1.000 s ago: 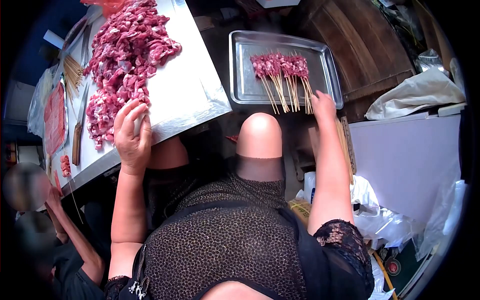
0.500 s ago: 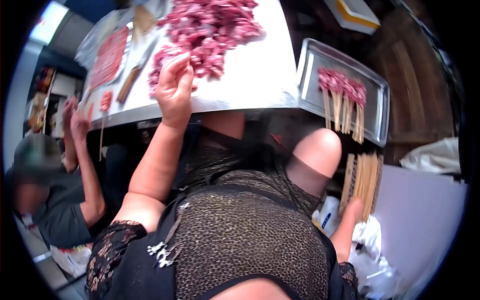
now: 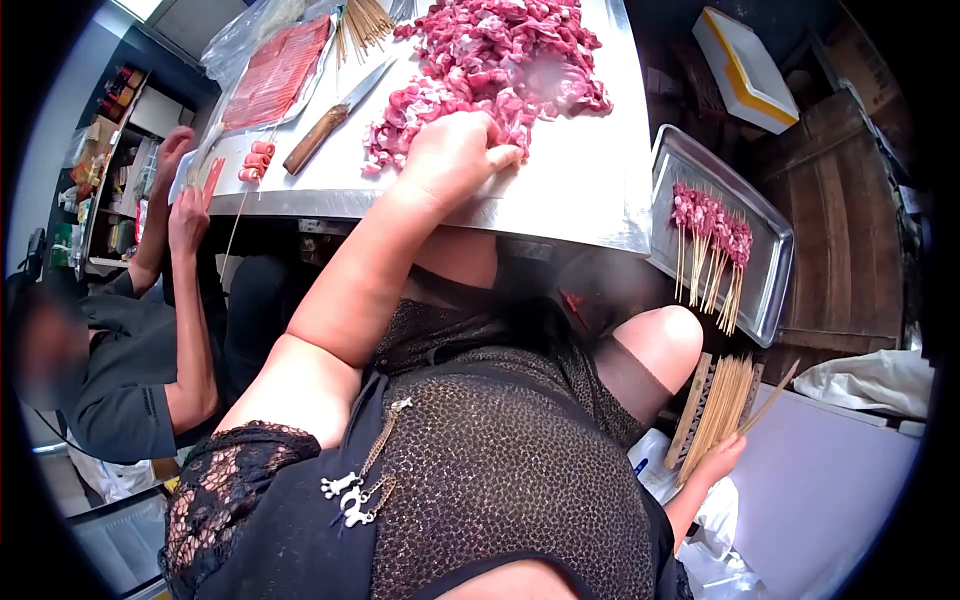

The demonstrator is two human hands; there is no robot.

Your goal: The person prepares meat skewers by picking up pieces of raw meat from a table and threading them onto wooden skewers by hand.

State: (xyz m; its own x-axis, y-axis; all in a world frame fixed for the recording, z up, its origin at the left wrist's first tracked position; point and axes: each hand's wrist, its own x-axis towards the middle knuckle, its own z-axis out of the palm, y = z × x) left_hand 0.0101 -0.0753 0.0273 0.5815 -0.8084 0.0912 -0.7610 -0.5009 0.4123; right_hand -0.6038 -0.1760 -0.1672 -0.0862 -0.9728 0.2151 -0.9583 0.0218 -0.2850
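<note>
My left hand (image 3: 450, 162) is at the near edge of a heap of raw meat pieces (image 3: 500, 60) on the white-topped table. Its fingers curl down onto the meat, the thumb sticks out to the right, and the fingertips are hidden. Low on the right, my right hand (image 3: 716, 462) pinches one or more thin bamboo skewers (image 3: 772, 402), which slant up and away. Beside that hand, a thick bundle of bamboo skewers (image 3: 722, 410) lies in a cardboard box (image 3: 688, 410).
A metal tray (image 3: 772, 290) holds several finished meat skewers (image 3: 712, 235). On the table's left lie a wooden-handled knife (image 3: 325, 130), flat-packed meat slices (image 3: 278, 80) and rolled meat on a stick (image 3: 257, 162). A co-worker (image 3: 130, 370) works at the left. A white-and-yellow foam box (image 3: 745, 70) stands behind.
My left hand has come down onto the meat from a raised pinch. My right hand has drawn skewers out to the right of the bundle. The view has shifted.
</note>
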